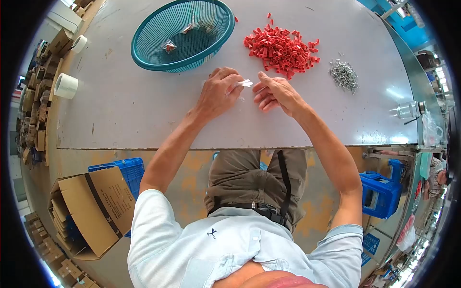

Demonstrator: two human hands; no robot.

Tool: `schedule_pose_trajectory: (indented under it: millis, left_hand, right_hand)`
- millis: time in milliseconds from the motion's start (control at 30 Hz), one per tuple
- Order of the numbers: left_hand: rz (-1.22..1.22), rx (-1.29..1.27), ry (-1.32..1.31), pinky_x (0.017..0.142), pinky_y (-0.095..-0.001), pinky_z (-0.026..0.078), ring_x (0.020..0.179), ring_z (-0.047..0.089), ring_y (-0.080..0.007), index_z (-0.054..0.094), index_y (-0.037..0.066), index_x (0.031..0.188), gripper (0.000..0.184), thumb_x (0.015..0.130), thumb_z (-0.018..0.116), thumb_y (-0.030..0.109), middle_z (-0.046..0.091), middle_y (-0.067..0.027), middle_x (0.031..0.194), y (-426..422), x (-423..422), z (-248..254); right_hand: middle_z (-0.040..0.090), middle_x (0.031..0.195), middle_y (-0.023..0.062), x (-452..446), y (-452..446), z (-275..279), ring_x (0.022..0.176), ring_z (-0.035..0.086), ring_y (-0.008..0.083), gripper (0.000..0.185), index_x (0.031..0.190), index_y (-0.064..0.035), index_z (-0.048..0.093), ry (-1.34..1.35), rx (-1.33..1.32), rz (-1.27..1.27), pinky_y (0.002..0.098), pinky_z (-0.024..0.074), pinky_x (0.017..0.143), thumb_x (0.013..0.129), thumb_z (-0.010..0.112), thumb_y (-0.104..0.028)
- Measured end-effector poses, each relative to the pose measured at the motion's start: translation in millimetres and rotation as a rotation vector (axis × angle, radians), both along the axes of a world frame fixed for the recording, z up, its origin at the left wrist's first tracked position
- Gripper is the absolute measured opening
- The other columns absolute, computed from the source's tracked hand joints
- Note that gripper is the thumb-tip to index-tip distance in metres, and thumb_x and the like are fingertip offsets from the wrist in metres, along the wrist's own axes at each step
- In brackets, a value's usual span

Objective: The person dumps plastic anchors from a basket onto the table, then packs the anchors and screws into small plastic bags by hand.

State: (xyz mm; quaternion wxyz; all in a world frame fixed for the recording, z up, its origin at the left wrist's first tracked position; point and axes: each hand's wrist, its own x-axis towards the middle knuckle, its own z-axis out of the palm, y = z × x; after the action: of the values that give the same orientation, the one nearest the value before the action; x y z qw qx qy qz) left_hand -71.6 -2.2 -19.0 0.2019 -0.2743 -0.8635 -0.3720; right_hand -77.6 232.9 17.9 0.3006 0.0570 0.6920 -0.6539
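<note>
My left hand (220,92) is closed around a small clear plastic bag (245,83), its whitish edge sticking out past the fingertips. Just to the right, my right hand (277,94) is open, fingers apart and holding nothing, close to the bag's edge. Beyond my right hand lies a heap of small red plastic sleeves (283,50). A smaller pile of thin silver metal pieces (344,76), perhaps screws, is farther right. Behind my left hand stands a green mesh basket (139,56) with a few small filled packets (168,46) inside.
Two tape rolls (66,86) sit along the left side of the grey table (144,115). A clear jar-like object (408,110) lies near the right edge. Below the table are an open cardboard box (101,211), a blue crate (126,169) and a blue plastic stool (382,194).
</note>
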Motion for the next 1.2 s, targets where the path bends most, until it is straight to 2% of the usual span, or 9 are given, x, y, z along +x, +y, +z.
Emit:
schedule_pose_trajectory:
  millis: [100,233,300,400,433,533,667,833,1200]
  left_hand:
    - [0.001,-0.002,0.011,0.089,-0.0396,0.057,0.105,0.067,-0.0288,0.076,0.003,0.103,0.024,0.081,0.085,0.006,0.072,-0.0089,0.111,-1.2,1.2,0.1]
    - [0.013,0.007,-0.043,0.09,-0.0438,0.056,0.105,0.067,-0.0331,0.075,0.004,0.105,0.02,0.085,0.078,0.004,0.072,-0.0129,0.111,-8.6,6.7,0.0]
    - [-0.012,-0.01,0.03,0.092,-0.0472,0.055,0.107,0.067,-0.0393,0.075,0.004,0.107,0.021,0.087,0.07,0.002,0.071,-0.0171,0.112,-6.2,-0.1,-9.8]
    - [-0.071,-0.052,0.002,0.095,-0.0455,0.055,0.108,0.068,-0.0385,0.074,0.002,0.106,0.02,0.087,0.072,0.0,0.071,-0.0194,0.111,-4.2,-0.4,-10.3]
    - [-0.021,-0.049,0.001,0.094,-0.0452,0.055,0.107,0.068,-0.0381,0.074,0.002,0.106,0.018,0.088,0.073,0.0,0.071,-0.0186,0.111,-4.7,-1.3,-13.7]
    - [-0.09,-0.063,0.01,0.089,-0.0419,0.055,0.103,0.068,-0.036,0.073,0.0,0.107,0.018,0.089,0.076,0.001,0.07,-0.0162,0.112,3.4,5.3,0.7]
    - [-0.103,-0.013,-0.061,0.089,-0.0403,0.055,0.104,0.068,-0.0348,0.073,-0.001,0.105,0.016,0.089,0.077,0.001,0.069,-0.0156,0.115,-1.6,1.9,-3.6]
    - [-0.066,0.025,-0.115,0.086,-0.0403,0.055,0.105,0.067,-0.0345,0.074,-0.001,0.103,0.015,0.088,0.076,-0.001,0.069,-0.0152,0.114,-3.1,-1.2,-13.1]
    - [-0.001,-0.034,-0.114,0.087,-0.0413,0.055,0.104,0.068,-0.0344,0.076,-0.001,0.1,0.013,0.087,0.077,0.001,0.07,-0.0161,0.113,4.0,10.1,6.7]
  right_hand:
    - [0.07,0.084,0.0149,-4.8,-11.0,-0.6,0.062,0.07,0.0188,0.066,0.115,0.0075,0.068,-0.016,-0.028,0.043,0.0302,0.0622,0.056,0.106,0.054,-0.057]
    - [0.073,0.086,0.0115,-16.4,-15.9,-19.0,0.069,0.072,0.0158,0.038,0.108,0.0001,0.07,0.009,-0.164,0.087,0.0292,0.0626,0.062,0.102,0.07,-0.038]
    - [0.072,0.083,0.0089,-19.6,-24.5,-31.1,0.069,0.07,0.0147,0.029,0.093,-0.0037,0.072,0.072,-0.101,0.076,0.0314,0.061,0.062,0.094,0.08,-0.032]
    - [0.072,0.077,0.0107,-9.6,-25.4,-23.5,0.066,0.071,0.0187,0.031,0.086,0.0013,0.071,0.154,-0.125,0.035,0.0329,0.0628,0.061,0.082,0.09,-0.023]
    - [0.073,0.079,0.0133,-10.1,-25.8,-30.6,0.068,0.074,0.0208,0.03,0.086,0.0028,0.07,0.133,-0.25,0.013,0.0352,0.065,0.061,0.081,0.09,-0.02]
    - [0.074,0.08,0.0174,-20.3,-31.9,-50.7,0.071,0.076,0.0245,0.019,0.086,0.0067,0.069,0.079,-0.205,-0.053,0.0392,0.0667,0.062,0.084,0.082,-0.007]
    - [0.074,0.08,0.0192,-19.4,-38.1,-45.8,0.07,0.076,0.0258,0.014,0.087,0.0083,0.069,0.093,-0.116,-0.082,0.04,0.0671,0.062,0.086,0.077,-0.003]
    - [0.075,0.08,0.0211,-25.2,-35.0,-50.1,0.067,0.077,0.0285,0.01,0.087,0.0098,0.072,0.058,-0.252,-0.066,0.0408,0.0677,0.06,0.082,0.077,0.003]
    - [0.074,0.081,0.0204,-14.9,-33.0,-30.5,0.07,0.077,0.0266,0.016,0.096,0.0106,0.069,0.062,-0.157,-0.032,0.0388,0.0674,0.061,0.089,0.073,-0.003]
